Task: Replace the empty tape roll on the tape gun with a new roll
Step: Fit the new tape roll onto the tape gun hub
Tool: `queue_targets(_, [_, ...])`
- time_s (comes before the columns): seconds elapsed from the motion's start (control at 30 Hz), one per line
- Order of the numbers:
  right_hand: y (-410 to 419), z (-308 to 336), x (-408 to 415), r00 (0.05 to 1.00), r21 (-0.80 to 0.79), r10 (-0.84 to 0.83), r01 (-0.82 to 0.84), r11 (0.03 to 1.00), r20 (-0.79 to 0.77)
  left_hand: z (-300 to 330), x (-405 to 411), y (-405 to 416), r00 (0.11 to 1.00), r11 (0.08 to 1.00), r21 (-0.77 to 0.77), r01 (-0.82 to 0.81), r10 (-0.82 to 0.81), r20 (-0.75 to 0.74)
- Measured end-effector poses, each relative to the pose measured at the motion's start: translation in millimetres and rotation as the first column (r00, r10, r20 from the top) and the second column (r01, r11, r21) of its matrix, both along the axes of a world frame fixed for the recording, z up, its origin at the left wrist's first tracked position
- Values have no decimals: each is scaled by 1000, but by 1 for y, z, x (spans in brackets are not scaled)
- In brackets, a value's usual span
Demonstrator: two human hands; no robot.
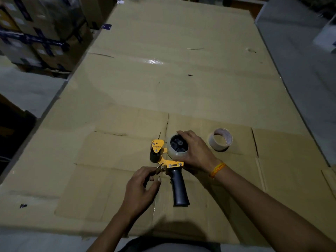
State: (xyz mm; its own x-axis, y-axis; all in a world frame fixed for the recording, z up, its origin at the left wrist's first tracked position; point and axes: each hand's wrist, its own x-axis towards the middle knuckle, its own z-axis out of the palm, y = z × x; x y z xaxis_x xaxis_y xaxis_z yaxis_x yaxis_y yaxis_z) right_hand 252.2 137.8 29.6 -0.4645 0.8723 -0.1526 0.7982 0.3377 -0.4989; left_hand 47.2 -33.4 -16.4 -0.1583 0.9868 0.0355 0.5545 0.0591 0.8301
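Now my right hand (195, 151) cups the new roll (177, 148), left hand (143, 184) half-open at seven o'clock; I'd pull tape squarely over the roller (154, 156)

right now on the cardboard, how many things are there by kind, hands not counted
tape gun: 1
new roll, on the gun: 1
empty roll, loose: 1
total: 3
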Motion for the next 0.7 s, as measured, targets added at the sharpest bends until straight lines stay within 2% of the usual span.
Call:
queue_targets(0.1, [16, 9, 4, 993, -84, 106, -101, 991, 56, -1, -2, -1, 997, 999, -54, -5, 9, 78])
queue_targets(0.17, [27, 19, 2, 985, -159, 140, -124, 980, 96, 0, -4, 1, 971, 992, -123, -31, 59, 231])
queue_targets(0.23, [31, 26, -6, 975, -159, 141, -114, 981, 171, 1, -8, 5, 927, 983, -176, -58, 118, 357])
queue_targets(0.3, [34, 27, -12, 964, -127, 156, -130, 983, 216, 6, -13, 10, 903, 980, -183, -83, 152, 403])
queue_targets(0.5, [52, 41, -17, 914, -201, 319, -273, 941, 251, 20, -15, 22, 922, 987, -61, -146, 158, 353])
queue_targets(0.7, [56, 49, -18, 900, -253, 372, -314, 915, 228, 29, -11, 53, 989, 987, 104, -123, 112, 99])
